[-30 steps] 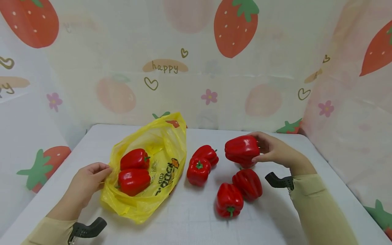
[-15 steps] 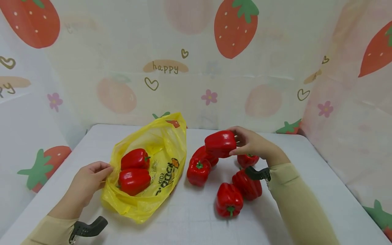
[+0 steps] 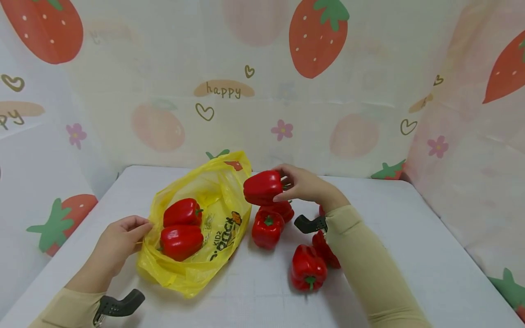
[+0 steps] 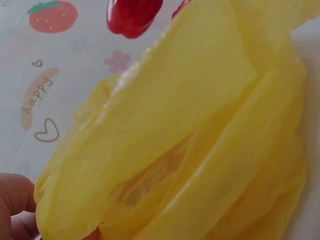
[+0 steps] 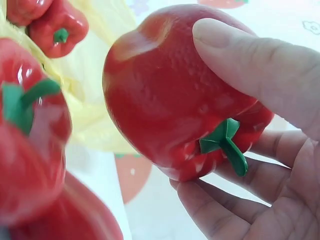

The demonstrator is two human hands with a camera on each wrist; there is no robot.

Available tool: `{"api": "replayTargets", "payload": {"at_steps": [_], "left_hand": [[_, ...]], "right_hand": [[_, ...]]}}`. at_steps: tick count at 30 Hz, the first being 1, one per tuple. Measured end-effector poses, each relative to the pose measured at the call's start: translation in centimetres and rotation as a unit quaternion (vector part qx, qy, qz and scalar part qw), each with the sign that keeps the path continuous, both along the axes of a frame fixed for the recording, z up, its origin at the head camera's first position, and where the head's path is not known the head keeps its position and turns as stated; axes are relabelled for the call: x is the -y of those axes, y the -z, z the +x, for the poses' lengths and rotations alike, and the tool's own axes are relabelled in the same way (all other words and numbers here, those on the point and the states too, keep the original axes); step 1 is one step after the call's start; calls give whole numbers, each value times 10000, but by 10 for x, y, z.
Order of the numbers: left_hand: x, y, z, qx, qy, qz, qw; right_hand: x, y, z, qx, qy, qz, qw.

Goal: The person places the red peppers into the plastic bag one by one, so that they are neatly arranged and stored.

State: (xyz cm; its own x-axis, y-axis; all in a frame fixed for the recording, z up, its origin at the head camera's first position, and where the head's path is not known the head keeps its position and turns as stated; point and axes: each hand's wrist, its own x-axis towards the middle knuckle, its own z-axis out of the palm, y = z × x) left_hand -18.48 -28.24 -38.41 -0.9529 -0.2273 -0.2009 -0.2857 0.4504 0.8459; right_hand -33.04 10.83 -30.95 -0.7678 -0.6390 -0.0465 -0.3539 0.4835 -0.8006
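Head: pepper (image 3: 325, 251) partly behind right sleeve (image 3: 365, 259)

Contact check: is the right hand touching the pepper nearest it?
Touching. The right wrist view shows the right hand with its thumb against the pepper, no gap between.

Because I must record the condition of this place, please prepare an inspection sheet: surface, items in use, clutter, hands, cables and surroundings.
Surface: white table, no spill visible.
Items in use: yellow bag, mouth open, two red peppers inside; five loose peppers on the table, some partly hidden.
Clutter: nothing seen.
Left hand: pinches the bag's edge.
Right hand: holds a raised pepper near the bag's right edge.
Cables: nothing seen.
Surroundings: backdrop printed with strawberries, hearts, flowers and "happy".
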Motion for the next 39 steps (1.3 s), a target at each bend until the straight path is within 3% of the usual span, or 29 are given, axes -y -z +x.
{"api": "replayTargets", "payload": {"at_steps": [17, 25, 39], "left_hand": [[2, -2, 3, -91, 20, 42, 9999], [0, -3, 3, -100, -43, 102, 9999], [3, -3, 6, -186, -16, 158, 9997]], "right_hand": [[77, 1, -13, -212, 66, 324, 9992], [106, 3, -13, -253, 484, 593, 9967], [138, 20, -14, 52, 1147, 381, 9927]]}}
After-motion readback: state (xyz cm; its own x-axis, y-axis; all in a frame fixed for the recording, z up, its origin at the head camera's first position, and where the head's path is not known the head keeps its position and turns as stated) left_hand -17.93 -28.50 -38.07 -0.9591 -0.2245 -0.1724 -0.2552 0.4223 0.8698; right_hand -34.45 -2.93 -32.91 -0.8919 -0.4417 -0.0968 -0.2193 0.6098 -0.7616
